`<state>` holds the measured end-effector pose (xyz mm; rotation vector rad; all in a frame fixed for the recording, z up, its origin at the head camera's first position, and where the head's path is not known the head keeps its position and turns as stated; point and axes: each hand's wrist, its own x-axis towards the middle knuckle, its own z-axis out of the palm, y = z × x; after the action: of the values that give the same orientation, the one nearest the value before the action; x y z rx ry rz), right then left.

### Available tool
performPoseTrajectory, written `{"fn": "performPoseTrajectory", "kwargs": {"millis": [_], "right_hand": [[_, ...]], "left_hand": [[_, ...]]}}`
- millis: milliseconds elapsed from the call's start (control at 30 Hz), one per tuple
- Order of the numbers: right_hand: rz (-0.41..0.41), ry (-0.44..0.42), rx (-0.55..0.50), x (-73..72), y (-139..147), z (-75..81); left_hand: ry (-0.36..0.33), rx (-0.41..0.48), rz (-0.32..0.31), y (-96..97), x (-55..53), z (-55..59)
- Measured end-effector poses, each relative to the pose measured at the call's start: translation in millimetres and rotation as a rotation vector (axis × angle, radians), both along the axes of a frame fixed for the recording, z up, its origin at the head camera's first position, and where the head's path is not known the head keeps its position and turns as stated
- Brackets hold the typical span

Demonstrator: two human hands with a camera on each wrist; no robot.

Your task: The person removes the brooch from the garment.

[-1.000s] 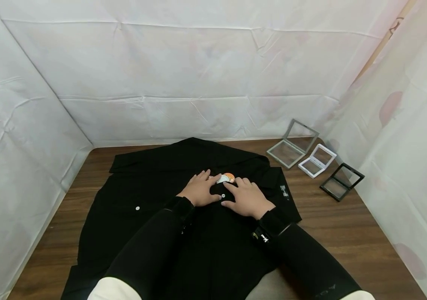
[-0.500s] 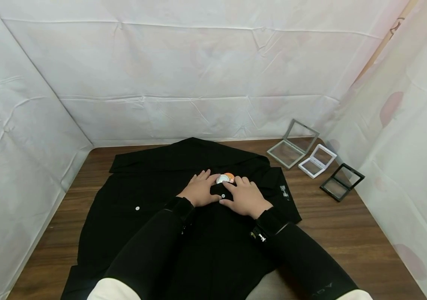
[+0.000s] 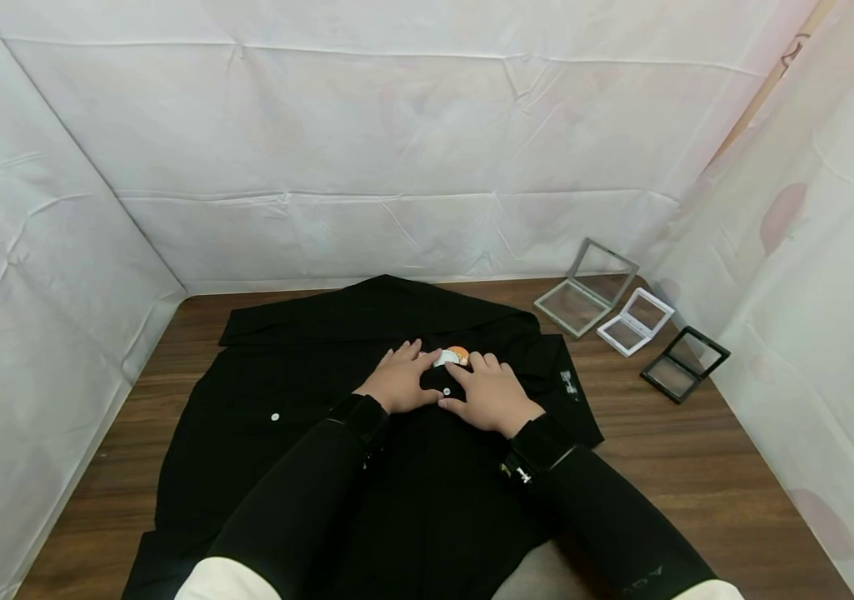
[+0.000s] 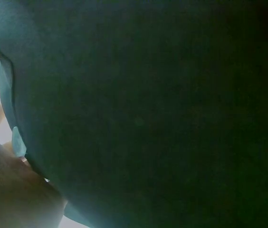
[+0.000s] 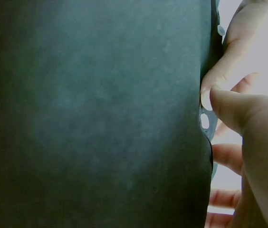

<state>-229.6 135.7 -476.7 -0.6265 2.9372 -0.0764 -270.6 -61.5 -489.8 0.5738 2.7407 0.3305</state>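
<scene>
A black button-up shirt (image 3: 284, 467) lies spread over the table. On its chest, two overlapping round badge-like pieces show: a white one (image 3: 445, 358) in front of an orange one (image 3: 459, 353). My left hand (image 3: 399, 379) rests on the cloth left of them, its index fingertip at the white piece. From the right, my right hand (image 3: 496, 394) touches the same piece with its index fingertip. Both thumbs point inward near a white button (image 3: 446, 392). Dark cloth fills most of the left wrist view, with part of the left hand (image 4: 17, 194) at its edge.
Three open folding frames stand on the wooden table (image 3: 696, 483) at the right: a grey one (image 3: 575, 307), a white one (image 3: 625, 335) and a black one (image 3: 670, 379). White sheeting (image 3: 397, 150) walls the table at the back and sides.
The white piece tilted, showing more of its face half a second ago and less now. My right hand shifted slightly left early on; my left hand stayed nearly still.
</scene>
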Motion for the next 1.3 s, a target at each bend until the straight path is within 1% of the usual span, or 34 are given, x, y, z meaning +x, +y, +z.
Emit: {"fn": "performPoseTrajectory", "kwargs": {"millis": [467,667,867,1067,1300], "right_hand": [[-0.026,-0.035,0.026,-3.7,-0.1,-3.3],[-0.019,-0.041,0.021,-4.7,0.5,-4.8],[-0.017,-0.054,0.006,-5.6,-0.2,-3.8],[-0.028,-0.062,-0.009,-7.7,-0.9,-2.2],[-0.038,-0.082,-0.001,-8.0,-1.3,-0.1]], "left_hand": [[-0.014,0.017,0.013,2.8,0.0,-0.6],[-0.012,0.015,0.018,3.2,0.2,-2.1],[-0.024,0.009,0.015,1.6,0.1,1.5],[-0.021,0.019,0.007,1.1,-1.7,6.1],[-0.025,0.025,0.007,2.7,-0.8,5.8]]}}
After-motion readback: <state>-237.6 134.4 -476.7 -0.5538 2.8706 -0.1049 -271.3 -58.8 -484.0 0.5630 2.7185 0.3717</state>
